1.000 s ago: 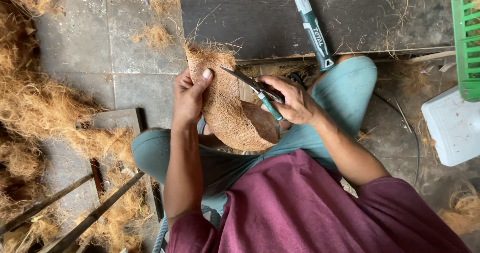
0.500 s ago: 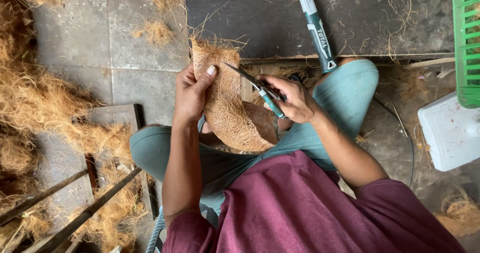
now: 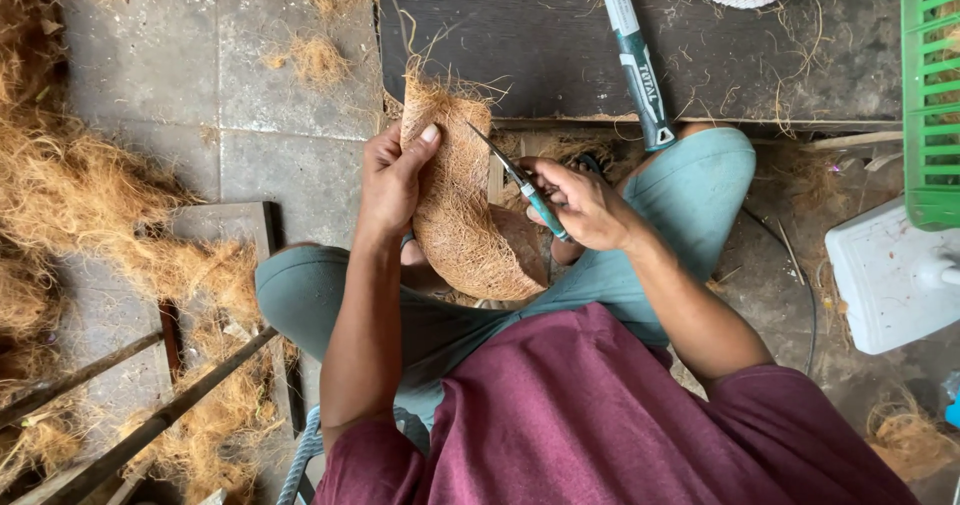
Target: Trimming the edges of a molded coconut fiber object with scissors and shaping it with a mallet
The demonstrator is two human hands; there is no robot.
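Note:
My left hand (image 3: 392, 177) grips the upper left edge of a brown, fibrous coconut husk piece (image 3: 462, 215) that stands curved between my knees. My right hand (image 3: 585, 203) holds a pair of scissors with teal handles (image 3: 520, 185); the blades point up and left and touch the husk's right edge near its top. Loose fibres stick out from the top of the husk. I sit cross-legged in teal trousers and a maroon shirt.
A dark board (image 3: 540, 35) lies ahead with a long-handled tool (image 3: 636, 55) on it. A green crate (image 3: 932, 95) and a white plastic container (image 3: 890, 275) are at the right. Piles of coconut fibre (image 3: 70, 195) and wooden slats (image 3: 120, 385) fill the left floor.
The husk and both hands have stayed almost in place; the scissors' blades have shifted slightly along the husk's right edge.

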